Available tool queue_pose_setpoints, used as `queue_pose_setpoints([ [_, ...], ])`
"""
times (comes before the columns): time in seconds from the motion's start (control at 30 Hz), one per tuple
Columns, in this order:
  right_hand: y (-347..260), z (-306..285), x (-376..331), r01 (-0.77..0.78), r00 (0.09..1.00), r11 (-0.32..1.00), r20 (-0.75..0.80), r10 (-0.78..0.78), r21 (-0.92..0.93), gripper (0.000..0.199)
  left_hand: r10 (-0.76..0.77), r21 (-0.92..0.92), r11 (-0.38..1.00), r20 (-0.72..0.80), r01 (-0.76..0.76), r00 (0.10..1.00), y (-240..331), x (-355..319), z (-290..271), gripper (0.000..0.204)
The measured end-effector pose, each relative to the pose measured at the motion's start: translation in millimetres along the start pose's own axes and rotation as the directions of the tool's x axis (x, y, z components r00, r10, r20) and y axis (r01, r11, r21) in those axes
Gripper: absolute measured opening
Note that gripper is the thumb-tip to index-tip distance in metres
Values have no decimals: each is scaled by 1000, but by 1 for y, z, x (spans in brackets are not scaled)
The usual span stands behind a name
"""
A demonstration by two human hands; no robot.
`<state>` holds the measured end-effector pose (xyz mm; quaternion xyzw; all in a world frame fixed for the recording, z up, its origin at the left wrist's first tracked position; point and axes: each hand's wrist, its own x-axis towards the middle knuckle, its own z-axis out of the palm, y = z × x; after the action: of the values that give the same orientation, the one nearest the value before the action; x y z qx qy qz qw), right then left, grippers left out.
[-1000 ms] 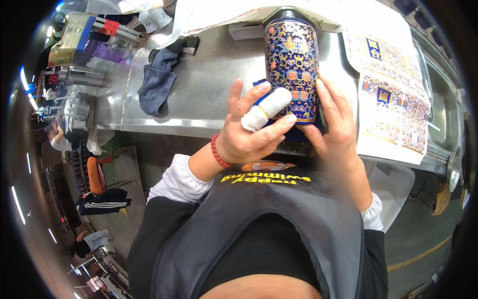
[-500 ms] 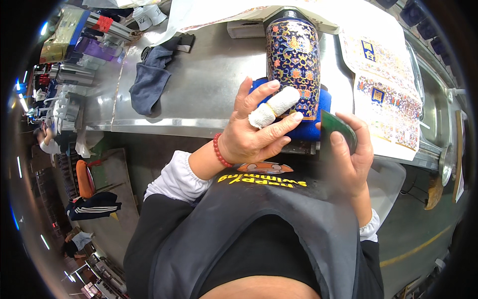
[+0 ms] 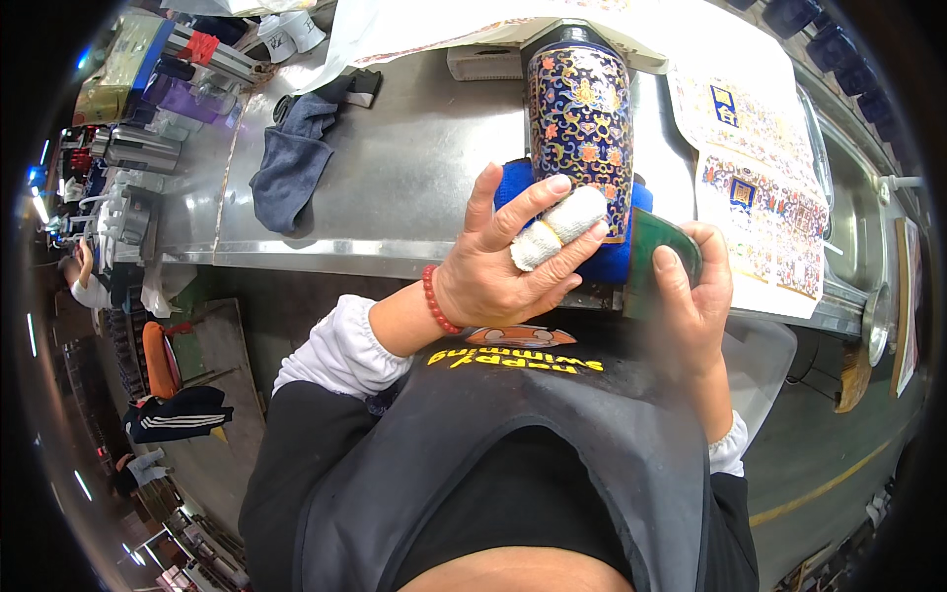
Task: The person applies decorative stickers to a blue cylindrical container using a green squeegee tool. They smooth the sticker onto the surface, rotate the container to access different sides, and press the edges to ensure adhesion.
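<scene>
A dark blue bottle point(image 3: 582, 118) with a dense gold, orange and white floral pattern lies on its side on a blue cloth pad point(image 3: 610, 261) at the bench's near edge. My left hand point(image 3: 493, 266) is spread over the bottle's near end, its fingers apart. White cloth point(image 3: 560, 227) held by a thin yellow band wraps one of its fingers. Whether the fingertips press on the bottle is hard to tell. Between the thumb and fingers of my right hand point(image 3: 702, 301) is a flat green scraper point(image 3: 651, 247), its straight edge beside the bottle's near right end.
Printed patterned sheets point(image 3: 760, 187) lie on the right, before a metal sink point(image 3: 853, 187). A grey-blue cloth point(image 3: 291, 173) rests on the steel bench point(image 3: 414, 148) at left. White paper point(image 3: 444, 25) covers the far side. Below the bench at right stands a translucent bin point(image 3: 769, 355).
My right hand has turned the scraper so that more of its flat green face shows, close beside the bottle. My left hand has shifted slightly rightward along the bottle's near end.
</scene>
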<state>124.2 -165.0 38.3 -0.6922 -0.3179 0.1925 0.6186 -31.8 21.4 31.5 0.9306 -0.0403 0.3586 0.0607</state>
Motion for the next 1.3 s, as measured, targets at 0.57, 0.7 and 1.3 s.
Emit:
queue_pose_setpoints([
  [0.57, -24, 18, 11, 16, 996, 997, 91, -22, 70, 21, -234, 125, 967, 87, 223, 968, -21, 14, -10, 93],
  [0.7, -27, 13, 21, 66, 997, 986, -31, -71, -152, 21, -239, 78, 969, 49, 234, 970, -21, 18, -10, 95],
  [1.3, -36, -3, 38, 776, 619, 566, 508, -599, -279, 27, -346, -99, 933, 26, 347, 938, -24, 4, 11, 107],
])
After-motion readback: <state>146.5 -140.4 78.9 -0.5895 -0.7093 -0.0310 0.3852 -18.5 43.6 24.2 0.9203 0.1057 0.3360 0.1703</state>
